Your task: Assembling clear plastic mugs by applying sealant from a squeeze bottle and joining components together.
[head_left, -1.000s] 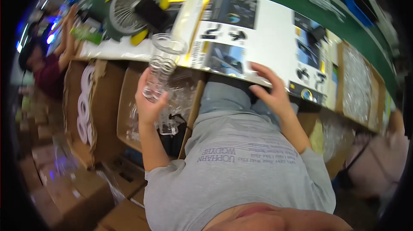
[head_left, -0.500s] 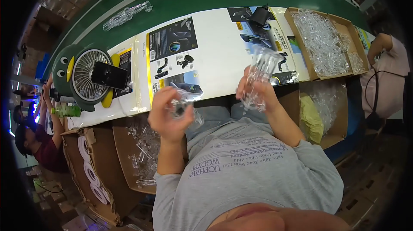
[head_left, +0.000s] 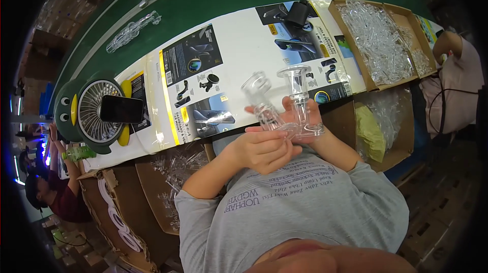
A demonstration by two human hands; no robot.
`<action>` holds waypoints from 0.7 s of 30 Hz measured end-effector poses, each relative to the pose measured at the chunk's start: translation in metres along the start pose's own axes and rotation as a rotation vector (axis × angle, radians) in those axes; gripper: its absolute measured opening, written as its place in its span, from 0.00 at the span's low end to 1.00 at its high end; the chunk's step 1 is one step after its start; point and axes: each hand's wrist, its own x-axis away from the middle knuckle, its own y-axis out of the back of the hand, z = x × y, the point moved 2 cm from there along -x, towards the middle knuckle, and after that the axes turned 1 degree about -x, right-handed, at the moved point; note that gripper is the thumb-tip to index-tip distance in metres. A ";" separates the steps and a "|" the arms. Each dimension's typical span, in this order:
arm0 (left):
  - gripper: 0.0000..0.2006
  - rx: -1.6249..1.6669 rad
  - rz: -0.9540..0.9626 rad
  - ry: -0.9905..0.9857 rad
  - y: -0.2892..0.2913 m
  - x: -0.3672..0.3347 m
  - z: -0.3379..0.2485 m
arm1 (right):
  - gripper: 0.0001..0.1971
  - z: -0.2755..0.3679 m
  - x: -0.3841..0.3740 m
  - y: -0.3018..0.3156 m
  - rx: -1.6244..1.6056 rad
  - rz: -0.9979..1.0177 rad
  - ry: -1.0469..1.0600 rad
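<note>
Close together over the table's near edge, my two hands each grip a clear plastic part. My left hand (head_left: 267,148) is closed around the lower end of a tilted, tube-like clear part (head_left: 257,85) with a round cup at its top. In my right hand (head_left: 314,118) stands a second clear part (head_left: 298,87), nearly upright, with a wide flat rim on top. Near my fingers the lower ends of both parts lie side by side; whether they touch, I cannot tell.
At right a cardboard tray (head_left: 373,88) holds many small clear pieces, near a black bottle (head_left: 297,14). At left, a phone (head_left: 122,109) leans on a penguin-shaped fan (head_left: 65,101). Clear assemblies (head_left: 133,31) lie behind. Below the table is a box of clear parts (head_left: 170,176).
My hands have come together from apart; the left moved right, toward the right hand. Both clear parts now point upward, clearly visible. The whole view has shifted slightly.
</note>
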 end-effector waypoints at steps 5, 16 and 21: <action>0.06 0.333 0.155 0.200 -0.019 0.006 0.000 | 0.24 0.040 0.004 -0.025 0.425 0.025 0.160; 0.11 0.318 0.082 0.727 0.046 0.058 0.019 | 0.26 0.131 0.039 -0.091 2.781 -1.082 0.437; 0.04 0.111 -0.033 1.036 0.120 0.102 -0.004 | 0.30 0.155 0.026 -0.083 2.859 -1.302 -0.035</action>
